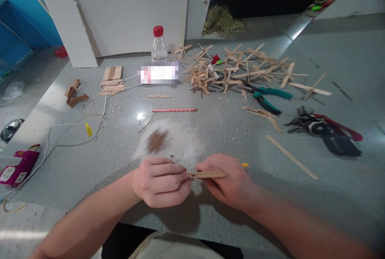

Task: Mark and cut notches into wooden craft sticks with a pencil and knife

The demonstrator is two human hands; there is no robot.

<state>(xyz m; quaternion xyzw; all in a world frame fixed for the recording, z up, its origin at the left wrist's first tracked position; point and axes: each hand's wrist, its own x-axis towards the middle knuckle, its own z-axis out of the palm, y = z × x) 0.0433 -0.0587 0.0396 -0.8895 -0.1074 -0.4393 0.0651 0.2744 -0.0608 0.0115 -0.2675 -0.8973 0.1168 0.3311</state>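
Note:
A wooden craft stick (207, 175) with a small dark notch is held just above the grey table. The fingers of my left hand (164, 183) are closed on its left end. My right hand (227, 181) is closed around the right part of the same stick. A yellow tip (245, 165) shows behind my right hand; the rest of that thing is hidden. In front of my hands lies a patch of white powder (183, 140) with a brown heap (157, 140) on it. Beyond it are a pink pencil (174, 110) and a single craft stick (159, 96).
Crossed craft sticks (228, 70) pile up at the back right. Green-handled pliers (267, 94), a bunch of keys (319, 126) and a loose stick (291, 156) lie right. Stacked sticks (112, 78), a white cable (105, 100) and a purple box (21, 166) are left. A bottle (159, 44) stands behind.

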